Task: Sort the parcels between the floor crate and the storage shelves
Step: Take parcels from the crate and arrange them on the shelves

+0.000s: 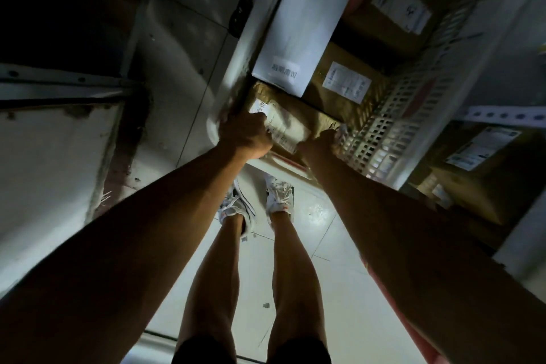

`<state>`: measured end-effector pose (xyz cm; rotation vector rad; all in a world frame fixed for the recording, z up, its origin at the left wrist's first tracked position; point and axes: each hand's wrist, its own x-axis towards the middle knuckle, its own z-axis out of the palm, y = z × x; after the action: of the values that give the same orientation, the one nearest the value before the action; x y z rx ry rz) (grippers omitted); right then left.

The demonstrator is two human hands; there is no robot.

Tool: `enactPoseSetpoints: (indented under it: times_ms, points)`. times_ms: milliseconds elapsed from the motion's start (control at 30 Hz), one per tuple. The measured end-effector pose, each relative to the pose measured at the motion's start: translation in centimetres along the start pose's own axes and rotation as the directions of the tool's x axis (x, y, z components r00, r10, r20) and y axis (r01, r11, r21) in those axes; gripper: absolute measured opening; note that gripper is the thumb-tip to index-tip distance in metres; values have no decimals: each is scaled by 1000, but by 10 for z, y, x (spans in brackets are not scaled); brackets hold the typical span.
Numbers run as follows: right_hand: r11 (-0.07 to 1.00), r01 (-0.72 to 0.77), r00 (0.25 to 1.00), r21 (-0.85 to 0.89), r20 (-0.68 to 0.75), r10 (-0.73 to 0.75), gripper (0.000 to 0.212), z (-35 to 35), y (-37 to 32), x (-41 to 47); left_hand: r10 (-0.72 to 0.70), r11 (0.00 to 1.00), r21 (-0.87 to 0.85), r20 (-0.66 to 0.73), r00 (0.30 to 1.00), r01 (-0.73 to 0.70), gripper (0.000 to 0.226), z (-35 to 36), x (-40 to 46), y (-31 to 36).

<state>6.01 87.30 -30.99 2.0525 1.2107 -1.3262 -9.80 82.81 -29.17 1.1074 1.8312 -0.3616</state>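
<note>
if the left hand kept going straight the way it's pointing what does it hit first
Probably the white box. The left hand grips the brown parcel and points deeper into the crate, where that box lies just beyond; depth is unclear.

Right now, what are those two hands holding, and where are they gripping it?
A brown parcel in the floor crate: the left hand grips its near left corner, the right hand its near right end.
</note>
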Motion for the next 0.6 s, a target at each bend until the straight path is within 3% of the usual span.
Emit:
enactPoseSetpoints:
  times_ms: [67,167,233,367,467,600]
  points:
    - [996,76,995,-52,-55,-79,56,2,-7,-30,11,993,-113,-146,989,-28,37,-6,-29,1]
    - [975,186,982,-121,0,-188,50,2,-26,-73,-30,971,-236,-295,955,-43,32,-12,-72,-1]
    - [917,289,957,-274,52,-286,46,4,-36,-95,-90,963,-268,-366,926,-12,32,-14,-95,-7]
    - [615,488,855,-620,197,-480,47,12,-50,-138,-293,906,-405,-400,869,119,35,-6,-143,-36]
    - [377,616,737,-692,336,-586,48,29,-57,-174,-428,842,-491,-358,830,222,46,11,-184,-65]
    - [90,674,620,-733,497,-607,45,67,-55,-221,-580,737,-576,-270,769,353,53,46,-240,-101]
